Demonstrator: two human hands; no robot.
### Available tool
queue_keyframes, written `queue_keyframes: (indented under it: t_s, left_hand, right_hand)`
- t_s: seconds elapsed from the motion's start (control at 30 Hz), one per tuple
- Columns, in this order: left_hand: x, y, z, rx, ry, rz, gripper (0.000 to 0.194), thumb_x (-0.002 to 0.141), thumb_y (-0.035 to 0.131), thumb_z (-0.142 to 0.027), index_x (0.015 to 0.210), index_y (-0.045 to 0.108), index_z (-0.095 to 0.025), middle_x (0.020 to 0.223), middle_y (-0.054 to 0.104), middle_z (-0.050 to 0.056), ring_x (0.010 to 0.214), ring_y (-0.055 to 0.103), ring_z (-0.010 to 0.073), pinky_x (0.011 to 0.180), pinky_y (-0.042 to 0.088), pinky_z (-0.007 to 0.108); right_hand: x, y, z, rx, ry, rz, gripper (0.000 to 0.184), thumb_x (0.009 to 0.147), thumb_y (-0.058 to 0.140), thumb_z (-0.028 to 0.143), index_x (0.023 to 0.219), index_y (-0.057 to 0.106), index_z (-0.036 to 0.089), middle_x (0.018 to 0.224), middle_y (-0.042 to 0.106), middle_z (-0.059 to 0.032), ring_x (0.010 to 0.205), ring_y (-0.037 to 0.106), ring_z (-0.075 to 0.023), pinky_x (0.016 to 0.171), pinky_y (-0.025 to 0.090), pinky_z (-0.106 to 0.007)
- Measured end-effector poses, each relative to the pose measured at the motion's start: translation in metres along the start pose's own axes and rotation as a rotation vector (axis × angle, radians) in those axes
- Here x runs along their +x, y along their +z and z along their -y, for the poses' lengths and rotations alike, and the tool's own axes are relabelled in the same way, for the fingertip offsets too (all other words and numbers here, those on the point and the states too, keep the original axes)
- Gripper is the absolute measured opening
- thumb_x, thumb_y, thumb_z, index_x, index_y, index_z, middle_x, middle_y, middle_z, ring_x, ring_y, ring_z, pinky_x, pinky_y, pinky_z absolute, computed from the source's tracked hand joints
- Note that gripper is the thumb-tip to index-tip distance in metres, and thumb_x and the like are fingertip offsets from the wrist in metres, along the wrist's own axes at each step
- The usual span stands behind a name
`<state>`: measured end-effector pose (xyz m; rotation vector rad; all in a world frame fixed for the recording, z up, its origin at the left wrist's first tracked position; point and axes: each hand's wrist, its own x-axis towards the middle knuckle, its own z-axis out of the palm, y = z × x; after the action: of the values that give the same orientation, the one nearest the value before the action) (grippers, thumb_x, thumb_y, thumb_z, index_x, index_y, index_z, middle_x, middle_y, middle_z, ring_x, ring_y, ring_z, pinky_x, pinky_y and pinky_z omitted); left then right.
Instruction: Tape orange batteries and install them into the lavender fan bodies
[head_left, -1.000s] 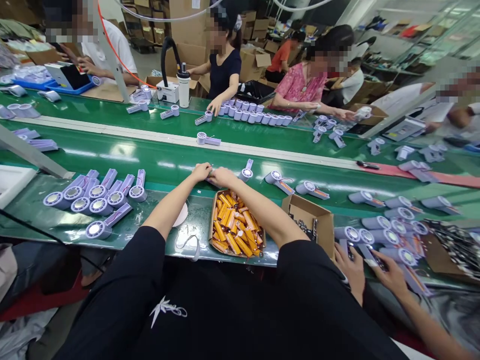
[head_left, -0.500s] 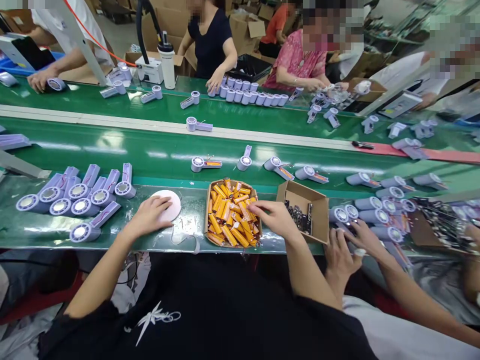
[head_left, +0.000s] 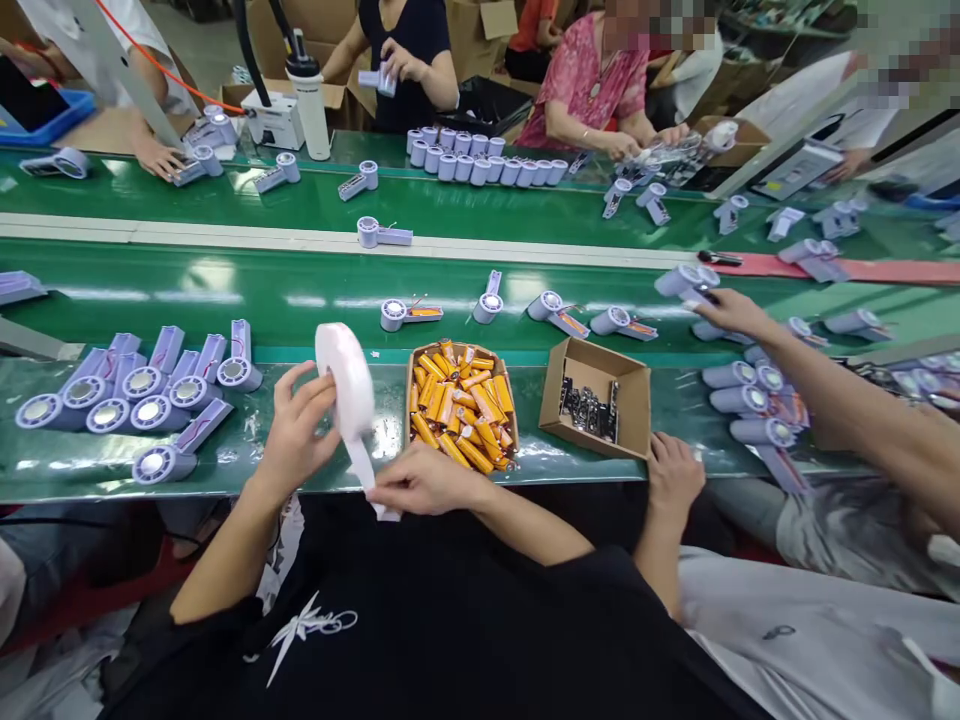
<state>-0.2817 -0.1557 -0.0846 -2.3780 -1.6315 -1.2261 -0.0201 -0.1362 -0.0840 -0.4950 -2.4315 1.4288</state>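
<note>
A roll of white tape (head_left: pixel 349 380) stands on edge above the bench, gripped by my left hand (head_left: pixel 294 425) with fingers at its core. Its loose strip runs down to my right hand (head_left: pixel 424 482), which pinches the strip between thumb and fingers. Just beyond my right hand sits an open carton of orange battery cells (head_left: pixel 457 405). On the belt ahead lies a lilac handheld fan body (head_left: pixel 394 314) with an orange cell in its handle. Several more lilac fan bodies (head_left: pixel 154 385) are grouped on the bench to my left.
A cardboard box of small dark parts (head_left: pixel 592 405) stands right of the cells. A co-worker's arm (head_left: pixel 787 340) reaches over the belt at right, that person's other hand (head_left: pixel 675 465) by the box. Across the line, people handle fan parts near a white cylinder device (head_left: pixel 309 110).
My left hand has lifted the tape roll from the bench and turned it upright. My right hand has left the cells and taken the tape's loose end. The co-worker's arm has reached forward.
</note>
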Motion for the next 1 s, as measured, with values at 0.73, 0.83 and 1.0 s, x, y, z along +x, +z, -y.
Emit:
queue_keyframes:
  t_s: [0.73, 0.83, 1.0]
  left_hand:
    - [-0.016, 0.040, 0.017, 0.130, -0.006, 0.177, 0.052, 0.091, 0.066, -0.013, 0.142, 0.065, -0.019, 0.138, 0.073, 0.015, 0.141, 0.052, 0.0383, 0.124, 0.045, 0.059]
    - [-0.013, 0.039, 0.010, 0.163, 0.007, 0.191, 0.054, 0.090, 0.066, -0.010, 0.143, 0.067, -0.020, 0.136, 0.073, 0.015, 0.141, 0.051, 0.0387, 0.126, 0.044, 0.060]
    - [-0.009, 0.034, -0.002, 0.224, 0.048, 0.224, 0.058, 0.093, 0.063, -0.005, 0.148, 0.069, -0.021, 0.140, 0.073, 0.015, 0.145, 0.047, 0.0397, 0.126, 0.046, 0.060]
  right_hand:
    - [-0.002, -0.119, -0.040, 0.840, 0.126, -0.834, 0.050, 0.096, 0.068, 0.043, 0.144, 0.061, 0.034, 0.122, 0.080, -0.0008, 0.101, 0.077, -0.0205, 0.083, 0.069, -0.038]
    - [-0.004, -0.095, -0.019, 1.098, 0.170, -0.703, 0.052, 0.092, 0.069, 0.036, 0.143, 0.060, 0.033, 0.115, 0.077, 0.0008, 0.086, 0.073, -0.0166, 0.067, 0.065, -0.030]
    - [-0.011, -0.077, -0.013, 0.894, 0.138, -0.584, 0.075, 0.082, 0.087, 0.030, 0.151, 0.057, 0.033, 0.135, 0.073, -0.0035, 0.084, 0.067, -0.0139, 0.066, 0.062, -0.027]
